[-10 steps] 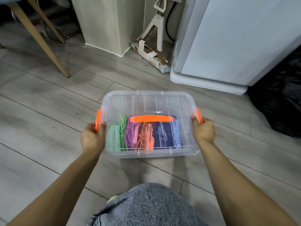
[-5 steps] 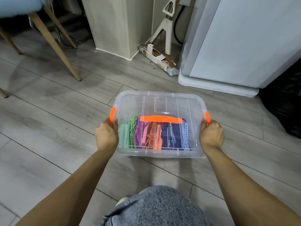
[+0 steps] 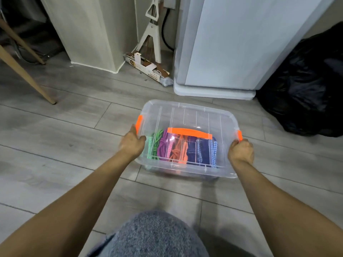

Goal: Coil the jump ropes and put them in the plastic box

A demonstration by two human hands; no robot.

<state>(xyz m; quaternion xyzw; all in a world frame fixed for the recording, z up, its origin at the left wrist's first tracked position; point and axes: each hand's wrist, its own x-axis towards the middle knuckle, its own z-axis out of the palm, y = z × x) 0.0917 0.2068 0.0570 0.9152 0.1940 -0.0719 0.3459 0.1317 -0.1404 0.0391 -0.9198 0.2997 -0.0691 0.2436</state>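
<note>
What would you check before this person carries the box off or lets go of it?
1. Lid on the plastic box: in place, ok.
2. Orange side latches: whether snapped shut, cannot tell.
3. Jump ropes: coiled side by side inside, none hanging out, ok.
4. Left hand: grips the box's left end, ok.
5. Right hand: grips the right end, ok.
6. Box resting on the floor or lifted: cannot tell.
</note>
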